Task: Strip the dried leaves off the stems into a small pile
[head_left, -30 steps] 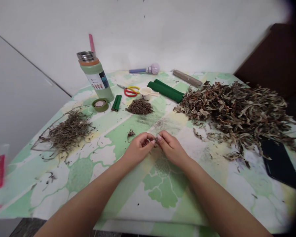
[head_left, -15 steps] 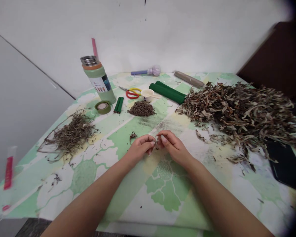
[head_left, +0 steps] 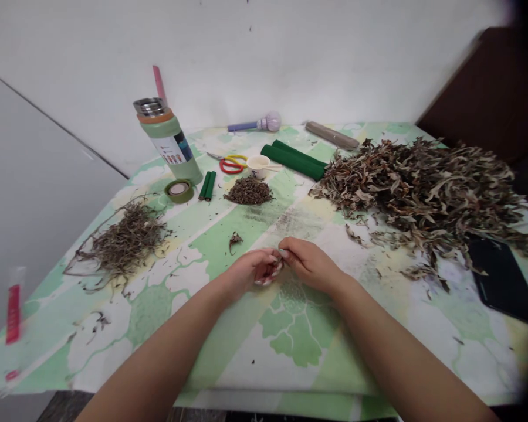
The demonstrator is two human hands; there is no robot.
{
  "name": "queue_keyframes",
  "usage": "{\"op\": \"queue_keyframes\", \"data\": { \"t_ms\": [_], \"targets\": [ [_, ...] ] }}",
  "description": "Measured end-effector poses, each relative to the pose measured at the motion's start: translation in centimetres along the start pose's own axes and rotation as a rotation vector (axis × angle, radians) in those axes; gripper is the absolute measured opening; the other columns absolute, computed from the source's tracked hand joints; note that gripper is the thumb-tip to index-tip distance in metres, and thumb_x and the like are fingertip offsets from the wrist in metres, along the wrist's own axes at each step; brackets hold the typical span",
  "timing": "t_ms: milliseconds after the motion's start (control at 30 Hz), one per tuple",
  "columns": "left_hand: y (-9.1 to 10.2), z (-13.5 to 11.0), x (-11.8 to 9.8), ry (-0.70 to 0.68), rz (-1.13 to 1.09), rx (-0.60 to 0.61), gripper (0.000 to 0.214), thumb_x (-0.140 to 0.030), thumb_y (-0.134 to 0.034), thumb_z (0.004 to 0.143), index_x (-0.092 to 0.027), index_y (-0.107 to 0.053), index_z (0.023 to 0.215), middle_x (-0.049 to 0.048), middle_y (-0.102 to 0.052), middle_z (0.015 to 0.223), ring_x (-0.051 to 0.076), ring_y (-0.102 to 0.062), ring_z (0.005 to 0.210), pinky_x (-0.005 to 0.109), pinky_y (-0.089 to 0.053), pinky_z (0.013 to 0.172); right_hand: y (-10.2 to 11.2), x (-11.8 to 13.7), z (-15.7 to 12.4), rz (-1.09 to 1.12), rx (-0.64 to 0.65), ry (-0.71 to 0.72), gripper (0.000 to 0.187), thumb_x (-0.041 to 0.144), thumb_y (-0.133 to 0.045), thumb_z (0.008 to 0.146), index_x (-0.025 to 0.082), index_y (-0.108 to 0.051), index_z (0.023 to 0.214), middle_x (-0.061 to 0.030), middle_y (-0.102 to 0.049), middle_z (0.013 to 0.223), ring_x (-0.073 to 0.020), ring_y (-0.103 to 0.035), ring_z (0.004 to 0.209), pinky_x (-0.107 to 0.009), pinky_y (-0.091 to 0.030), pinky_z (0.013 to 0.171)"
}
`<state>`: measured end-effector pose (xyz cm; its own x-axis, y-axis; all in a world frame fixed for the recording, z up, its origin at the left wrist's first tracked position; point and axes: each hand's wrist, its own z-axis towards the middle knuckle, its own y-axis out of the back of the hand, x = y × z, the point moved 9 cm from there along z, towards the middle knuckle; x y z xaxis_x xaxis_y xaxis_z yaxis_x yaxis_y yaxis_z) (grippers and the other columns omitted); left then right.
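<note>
Over the middle of the tablecloth, my left hand [head_left: 256, 270] and my right hand [head_left: 311, 265] meet at the fingertips. Both are closed in a pinch, the left with its fingers curled inward. What they pinch is mostly hidden now; a small scrap of dried leaf showed there a moment before. Just beyond my left hand lies a single curled dried leaf [head_left: 234, 240]. Farther back is a small heap of brown crumbled bits [head_left: 249, 191]. A large pile of dried leaves [head_left: 426, 193] spreads to the right, and a heap of thin dry stems [head_left: 129, 237] lies left.
A green bottle [head_left: 167, 143] stands at back left beside a tape roll [head_left: 179, 191] and two short green rolls [head_left: 207, 186]. Scissors [head_left: 232, 164], a white cup [head_left: 258, 166], longer green rolls [head_left: 294, 161] and a brown stick [head_left: 332, 136] lie behind. A phone [head_left: 506, 281] sits right.
My fingers have drawn closer together, and my left hand has turned and curled, hiding the scrap between them. The whole view has shifted slightly; the piles look the same.
</note>
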<state>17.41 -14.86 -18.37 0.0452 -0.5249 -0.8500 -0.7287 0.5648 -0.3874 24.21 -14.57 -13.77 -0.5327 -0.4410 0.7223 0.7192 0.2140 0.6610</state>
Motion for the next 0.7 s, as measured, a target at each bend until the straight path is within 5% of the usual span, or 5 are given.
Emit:
{"op": "queue_keyframes", "data": {
  "t_ms": [100,200,367,533,700],
  "targets": [
    [0.7,0.3,-0.2,-0.048,0.112,-0.066,0.014,-0.029,-0.044,0.067,-0.017,-0.048,0.072,-0.0009,-0.046,0.061,0.008,-0.040,0.045,0.023,-0.024,0.042,0.1,-0.9,-0.1,0.031,-0.040,-0.102,0.021,0.034,-0.032,0.093,0.021,-0.046,0.086,-0.0014,-0.056,0.075,-0.0151,-0.050,0.068,-0.026,-0.035,0.061],
    [2.3,-0.5,-2.2,-0.248,0.406,-0.282,0.019,-0.024,-0.042,0.071,-0.017,-0.053,0.086,-0.0004,-0.049,0.068,0.011,-0.046,0.055,0.024,-0.034,0.051,0.5,-1.4,-0.2,0.021,-0.097,-0.162,0.022,0.037,-0.033,0.093,0.021,-0.046,0.084,-0.0003,-0.053,0.070,-0.0150,-0.048,0.064,-0.025,-0.032,0.059],
    [1.0,-2.4,-4.8,-0.500,0.854,-0.371,0.015,-0.029,-0.049,0.081,-0.017,-0.055,0.089,0.0020,-0.053,0.083,0.012,-0.049,0.072,0.025,-0.039,0.064,1.1,-1.7,-0.3,0.019,-0.176,-0.196,0.024,0.037,-0.034,0.093,0.020,-0.045,0.079,0.0008,-0.050,0.066,-0.0140,-0.046,0.063,-0.025,-0.031,0.058],
    [0.6,-2.1,-4.5,-0.517,0.920,-0.360,0.014,-0.025,-0.049,0.082,-0.017,-0.058,0.089,0.0010,-0.053,0.078,0.011,-0.047,0.068,0.024,-0.038,0.062,0.8,-1.7,-0.2,0.043,-0.166,-0.190,0.021,0.033,-0.037,0.092,0.020,-0.046,0.078,0.0012,-0.050,0.067,-0.0131,-0.046,0.063,-0.024,-0.032,0.058],
    [1.7,-1.4,-3.8,-0.459,0.717,-0.368,0.013,-0.027,-0.050,0.080,-0.016,-0.057,0.082,0.0008,-0.054,0.073,0.012,-0.049,0.067,0.024,-0.039,0.062,0.8,-1.8,-0.2,0.060,-0.166,-0.188,0.022,0.035,-0.036,0.092,0.020,-0.047,0.079,0.0013,-0.050,0.067,-0.0129,-0.046,0.063,-0.024,-0.033,0.059]
  ]
}}
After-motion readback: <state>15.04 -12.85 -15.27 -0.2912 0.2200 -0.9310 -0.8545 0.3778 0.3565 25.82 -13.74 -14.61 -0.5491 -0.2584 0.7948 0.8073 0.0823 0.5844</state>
